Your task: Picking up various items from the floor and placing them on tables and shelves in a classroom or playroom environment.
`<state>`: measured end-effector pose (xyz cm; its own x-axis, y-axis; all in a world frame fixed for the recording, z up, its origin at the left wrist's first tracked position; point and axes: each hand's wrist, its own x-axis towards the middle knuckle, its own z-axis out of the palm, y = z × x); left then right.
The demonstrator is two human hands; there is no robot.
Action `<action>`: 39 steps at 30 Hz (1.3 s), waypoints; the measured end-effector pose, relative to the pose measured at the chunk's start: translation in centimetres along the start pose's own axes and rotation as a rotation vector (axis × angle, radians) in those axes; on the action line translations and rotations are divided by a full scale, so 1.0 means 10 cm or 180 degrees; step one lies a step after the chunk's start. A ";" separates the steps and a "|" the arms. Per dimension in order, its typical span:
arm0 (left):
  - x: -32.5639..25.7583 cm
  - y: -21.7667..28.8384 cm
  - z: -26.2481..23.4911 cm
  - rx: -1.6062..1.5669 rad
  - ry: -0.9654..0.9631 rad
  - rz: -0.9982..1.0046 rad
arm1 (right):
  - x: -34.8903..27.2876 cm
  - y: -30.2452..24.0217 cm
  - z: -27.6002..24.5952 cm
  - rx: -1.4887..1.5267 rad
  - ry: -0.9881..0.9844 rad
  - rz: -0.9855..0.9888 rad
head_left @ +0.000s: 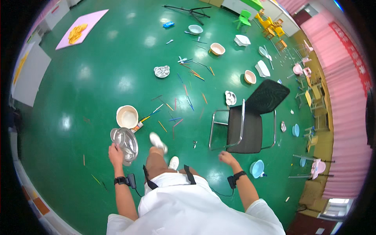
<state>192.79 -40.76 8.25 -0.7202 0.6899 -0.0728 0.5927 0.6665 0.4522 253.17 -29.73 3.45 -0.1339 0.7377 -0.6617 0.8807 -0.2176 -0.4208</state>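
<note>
Beside a small orange carton (pixel 137 126), the left hand (pixel 115 153) grips a compartmented steel tray (pixel 125 143); the right hand (pixel 226 157) hangs loosely curled, empty.

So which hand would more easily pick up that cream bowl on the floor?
Probably the right hand: it is empty, while the left hand already holds metal trays. The bowl lies nearer the left, though.

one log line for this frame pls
left hand: holds metal divided tray | right hand: free, open, near black chair | floor: beige bowl, scattered sticks
</note>
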 end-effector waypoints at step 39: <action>6.54 2.65 3.65 0.1079 0.0423 -0.0380 | 10.82 -3.59 -0.71 -0.1051 -0.2032 -0.0341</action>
<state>174.53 32.33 -16.97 -0.8187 0.5739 0.0186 0.5714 0.8109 0.1261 210.28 62.46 -48.62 -0.3775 0.2054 -0.9030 0.9256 0.1137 -0.3611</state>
